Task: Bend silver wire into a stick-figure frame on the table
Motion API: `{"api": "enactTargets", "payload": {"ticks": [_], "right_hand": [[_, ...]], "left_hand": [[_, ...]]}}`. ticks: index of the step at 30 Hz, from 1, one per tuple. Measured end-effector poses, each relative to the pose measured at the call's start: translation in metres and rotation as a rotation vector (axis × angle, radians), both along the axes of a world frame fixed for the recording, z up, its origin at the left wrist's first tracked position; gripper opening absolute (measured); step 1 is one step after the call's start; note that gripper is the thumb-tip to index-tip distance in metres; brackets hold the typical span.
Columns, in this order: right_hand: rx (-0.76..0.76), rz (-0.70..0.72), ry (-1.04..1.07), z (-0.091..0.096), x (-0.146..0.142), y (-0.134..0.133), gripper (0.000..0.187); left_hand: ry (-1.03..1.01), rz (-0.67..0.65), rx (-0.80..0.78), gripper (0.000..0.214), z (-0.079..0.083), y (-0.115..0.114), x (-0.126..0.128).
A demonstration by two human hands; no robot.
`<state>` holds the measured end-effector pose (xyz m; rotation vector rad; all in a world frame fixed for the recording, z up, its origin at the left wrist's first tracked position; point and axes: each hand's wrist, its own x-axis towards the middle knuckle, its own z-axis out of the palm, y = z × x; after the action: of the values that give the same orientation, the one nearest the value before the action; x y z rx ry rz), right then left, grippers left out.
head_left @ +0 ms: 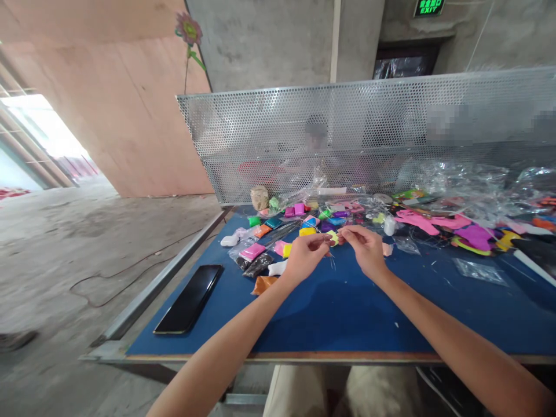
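Above the blue table [330, 324], my left hand [307, 255] is closed in a pinch on a small pale yellow-green piece [333, 237]. Thin wire-like strands [332, 262] stick out below those fingers. My right hand [364, 248] is just to the right, its thumb and fingertips pressed together beside the piece. What sits between the right fingertips is too small to make out. Behind and left of the hands lie soft clay packs in many colours, among them a yellow pack [307, 231], a pink pack [252, 251] and an orange-brown pack [264, 284].
A black phone [189, 299] lies at the table's left. A perforated metal screen [304, 127] stands along the back. Pink cut pieces [428, 220], clear plastic bags [464, 179] and a small white bottle [389, 226] are to the right.
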<state>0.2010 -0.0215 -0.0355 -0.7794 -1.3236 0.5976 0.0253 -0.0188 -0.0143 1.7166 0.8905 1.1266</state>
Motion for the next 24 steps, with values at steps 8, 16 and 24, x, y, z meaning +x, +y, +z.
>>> {"api": "enactTargets", "payload": {"ticks": [8,16,24], "right_hand": [[-0.083,0.147,0.191,-0.004,0.003,0.011,0.020],[-0.097,0.274,0.263,0.000,0.001,0.007,0.020],[-0.131,0.325,0.255,0.000,-0.002,0.006,0.025]], "left_hand": [[0.120,-0.059,0.110,0.035,0.006,0.002,-0.010],[-0.203,-0.186,-0.139,0.044,0.001,0.004,-0.004],[-0.164,-0.236,-0.123,0.042,0.003,0.001,-0.002]]}}
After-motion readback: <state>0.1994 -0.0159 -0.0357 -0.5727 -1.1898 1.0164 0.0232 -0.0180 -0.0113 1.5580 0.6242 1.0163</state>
